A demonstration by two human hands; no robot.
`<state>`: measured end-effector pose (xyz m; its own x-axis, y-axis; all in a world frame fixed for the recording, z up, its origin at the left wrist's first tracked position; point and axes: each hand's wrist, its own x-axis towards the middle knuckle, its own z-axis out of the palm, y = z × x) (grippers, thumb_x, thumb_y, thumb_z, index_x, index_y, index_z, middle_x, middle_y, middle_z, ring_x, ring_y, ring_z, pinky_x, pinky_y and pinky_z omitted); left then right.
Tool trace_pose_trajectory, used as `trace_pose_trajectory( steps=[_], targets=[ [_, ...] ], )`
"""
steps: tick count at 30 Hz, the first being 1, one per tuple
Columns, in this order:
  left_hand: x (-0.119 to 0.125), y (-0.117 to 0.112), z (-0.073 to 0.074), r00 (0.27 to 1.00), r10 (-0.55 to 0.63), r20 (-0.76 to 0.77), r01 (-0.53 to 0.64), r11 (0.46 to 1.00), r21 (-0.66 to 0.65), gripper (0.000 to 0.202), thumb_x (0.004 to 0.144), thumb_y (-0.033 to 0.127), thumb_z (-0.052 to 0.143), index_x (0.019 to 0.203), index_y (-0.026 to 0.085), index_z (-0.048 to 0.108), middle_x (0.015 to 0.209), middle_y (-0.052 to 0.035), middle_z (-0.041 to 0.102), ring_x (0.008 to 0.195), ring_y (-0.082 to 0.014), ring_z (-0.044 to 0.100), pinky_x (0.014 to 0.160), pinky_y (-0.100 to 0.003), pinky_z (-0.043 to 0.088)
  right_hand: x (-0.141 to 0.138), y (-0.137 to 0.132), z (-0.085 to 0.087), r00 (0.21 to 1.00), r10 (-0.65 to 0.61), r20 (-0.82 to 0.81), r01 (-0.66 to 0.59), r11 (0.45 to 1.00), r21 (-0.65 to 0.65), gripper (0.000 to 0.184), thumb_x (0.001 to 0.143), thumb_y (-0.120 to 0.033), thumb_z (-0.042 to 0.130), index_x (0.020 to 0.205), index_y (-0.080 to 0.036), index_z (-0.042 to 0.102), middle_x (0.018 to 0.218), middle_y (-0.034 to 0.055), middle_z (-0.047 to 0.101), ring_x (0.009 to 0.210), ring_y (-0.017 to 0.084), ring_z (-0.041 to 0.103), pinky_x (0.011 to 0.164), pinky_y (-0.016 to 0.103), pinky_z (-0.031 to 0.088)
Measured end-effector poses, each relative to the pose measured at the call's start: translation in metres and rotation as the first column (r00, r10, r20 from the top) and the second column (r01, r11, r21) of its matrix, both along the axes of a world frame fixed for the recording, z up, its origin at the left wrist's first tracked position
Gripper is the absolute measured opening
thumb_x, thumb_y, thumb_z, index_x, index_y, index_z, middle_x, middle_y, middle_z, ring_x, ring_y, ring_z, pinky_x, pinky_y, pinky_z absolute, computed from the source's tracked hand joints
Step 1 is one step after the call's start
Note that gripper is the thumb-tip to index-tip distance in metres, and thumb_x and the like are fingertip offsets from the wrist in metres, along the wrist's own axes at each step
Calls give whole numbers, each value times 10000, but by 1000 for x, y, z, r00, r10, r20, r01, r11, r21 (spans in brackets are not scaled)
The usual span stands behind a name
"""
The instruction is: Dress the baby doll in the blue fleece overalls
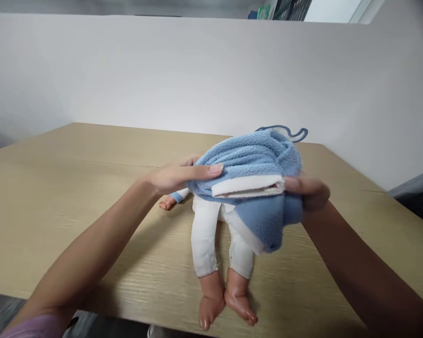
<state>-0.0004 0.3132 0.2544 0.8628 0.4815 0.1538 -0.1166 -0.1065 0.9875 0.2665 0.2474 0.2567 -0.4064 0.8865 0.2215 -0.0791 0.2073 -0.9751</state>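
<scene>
A blue fleecy doll garment [250, 155] with a white band is bunched up between my hands, held above a doll. My left hand [183, 176] is closed on its left side, with the thumb laid on top. At its right edge my right hand [308, 188] pinches the cloth beside the white band's opening; its fingers are partly blurred. A dark blue cord loop sticks out from the garment's top. Beneath lies the doll [206, 239], with white-clothed legs and bare feet toward me. One doll hand with a blue cuff shows at left; the garment hides the doll's head and torso.
The doll lies on a wide wooden table [74, 211], its legs near the front edge. A white wall or partition [162, 70] rises behind the table. Dark objects [419, 197] stand beyond the table's right edge.
</scene>
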Motion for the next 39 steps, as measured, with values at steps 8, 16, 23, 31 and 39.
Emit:
trace_pose_trajectory(
  steps=[8, 16, 23, 31, 39],
  targets=[
    [-12, -99, -7, 955, 289, 62, -282, 955, -96, 493, 837, 347, 914, 1277, 202, 747, 1169, -55, 800, 1167, -252, 739, 1090, -345, 575, -17, -67, 6, 967, 27, 252, -25, 1000, -10, 618, 874, -416, 873, 1432, -259, 660, 1351, 77, 770, 1328, 311, 697, 1169, 459, 561],
    [2, -173, -57, 714, 691, -110, -696, 718, -5, 302, 915, 429, 762, 1030, 151, 769, 997, -49, 806, 938, -238, 732, 814, -282, 569, -46, -114, -16, 863, -272, 426, 224, 962, 158, 315, 937, -315, 731, 1250, -279, 738, 1329, 52, 766, 1346, 296, 665, 1259, 470, 464],
    [2, -193, -105, 608, 737, -295, -730, 665, 157, 313, 995, 427, 602, 1097, 173, 754, 1045, -31, 814, 961, -253, 731, 830, -305, 522, -48, -113, -68, 779, -300, 550, 240, 954, 180, 238, 863, -208, 677, 1094, -206, 739, 1106, 66, 806, 1090, 269, 752, 1034, 420, 583],
    [9, -158, -106, 577, 718, -389, -708, 677, 200, 289, 992, 419, 577, 1082, 206, 750, 1060, -32, 815, 981, -278, 741, 830, -333, 508, -46, -87, -91, 763, -357, 539, 285, 934, 214, 160, 837, -204, 664, 991, -214, 706, 1005, 28, 782, 946, 233, 748, 912, 372, 577],
    [11, -133, -102, 547, 764, -343, -725, 637, 263, 270, 944, 402, 657, 1142, 224, 700, 1093, -26, 783, 981, -265, 716, 845, -336, 508, -45, -45, -86, 688, -396, 608, 244, 915, 320, 68, 878, -230, 632, 849, -218, 693, 914, 19, 779, 889, 236, 726, 889, 395, 538]
  ],
)
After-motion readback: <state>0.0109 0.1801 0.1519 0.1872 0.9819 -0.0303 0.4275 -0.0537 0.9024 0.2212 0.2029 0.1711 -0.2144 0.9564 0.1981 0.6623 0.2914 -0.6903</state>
